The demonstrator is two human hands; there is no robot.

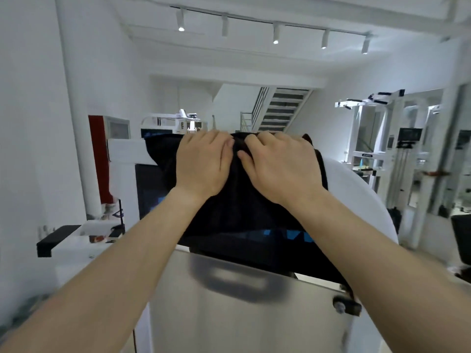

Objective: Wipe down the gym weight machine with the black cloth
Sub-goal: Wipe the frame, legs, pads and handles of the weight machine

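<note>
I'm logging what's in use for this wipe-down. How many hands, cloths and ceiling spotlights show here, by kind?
Hands: 2, the left hand and the right hand, both pressed on the cloth
Black cloth: 1
Ceiling spotlights: 5
Total: 8

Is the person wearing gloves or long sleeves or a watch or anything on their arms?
No. The left hand and the right hand have no gloves on. Both forearms are uncovered all the way to the bottom of the picture, so no sleeves show. No watch, bracelet or ring can be seen on the wrists or fingers. The nails look short and plain.
</note>
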